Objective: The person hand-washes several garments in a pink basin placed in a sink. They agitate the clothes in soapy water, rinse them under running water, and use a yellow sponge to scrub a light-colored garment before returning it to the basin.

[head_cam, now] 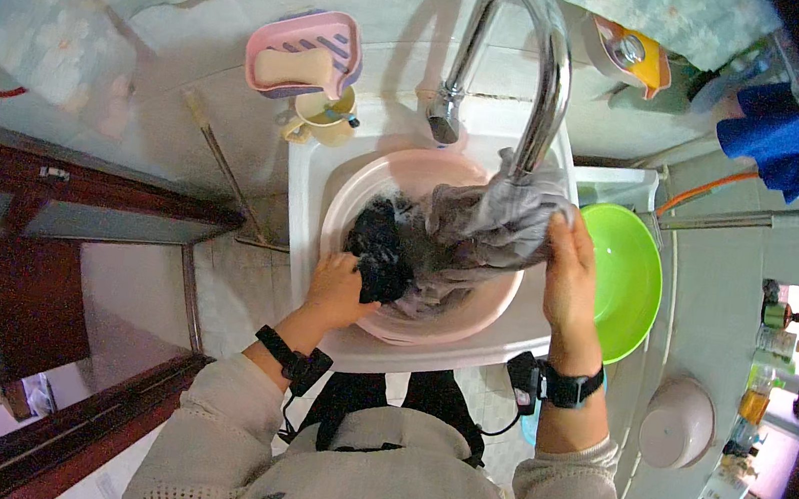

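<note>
A pale pink plastic basin sits inside the white sink. My right hand grips the edge of a wet grey cloth, lifted under the spout of the chrome gooseneck faucet. The lower part of this cloth hangs into the basin. On the left side, my left hand has its fingers on a dark, wet cloth in the basin. White foam or water shows at the dark cloth's upper end. Some of my left fingertips are hidden by that cloth.
A pink soap dish with a bar of soap is on the wall, above a yellowish cup. A green basin stands right of the sink. A blue cloth hangs at upper right. Several bottles line the far right.
</note>
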`<state>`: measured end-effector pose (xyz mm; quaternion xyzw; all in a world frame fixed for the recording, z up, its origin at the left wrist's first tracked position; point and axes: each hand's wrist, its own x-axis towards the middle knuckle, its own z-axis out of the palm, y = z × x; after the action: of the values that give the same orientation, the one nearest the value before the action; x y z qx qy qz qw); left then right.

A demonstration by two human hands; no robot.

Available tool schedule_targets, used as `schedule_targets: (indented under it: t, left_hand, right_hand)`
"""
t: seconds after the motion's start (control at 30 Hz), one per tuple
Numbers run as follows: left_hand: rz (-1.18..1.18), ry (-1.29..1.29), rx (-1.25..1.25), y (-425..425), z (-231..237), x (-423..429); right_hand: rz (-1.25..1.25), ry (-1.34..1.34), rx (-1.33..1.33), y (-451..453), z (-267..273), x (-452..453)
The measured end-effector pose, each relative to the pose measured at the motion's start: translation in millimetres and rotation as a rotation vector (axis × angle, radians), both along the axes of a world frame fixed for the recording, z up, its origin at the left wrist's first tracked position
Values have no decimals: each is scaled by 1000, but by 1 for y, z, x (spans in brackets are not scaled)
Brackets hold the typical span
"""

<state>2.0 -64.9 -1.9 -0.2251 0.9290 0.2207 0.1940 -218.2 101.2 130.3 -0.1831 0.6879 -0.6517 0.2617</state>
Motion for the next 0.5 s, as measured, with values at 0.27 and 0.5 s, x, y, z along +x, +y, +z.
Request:
schedule_targets:
  t: [0.27,0.5]
  left_hand:
    - [52,236,-82,4,17,-8]
    - [108,-4,-179,-3,-23,-38]
  right_hand:
    - [-51,-396,-233,11,-49,17]
    - [277,609,717,14,-189,19]
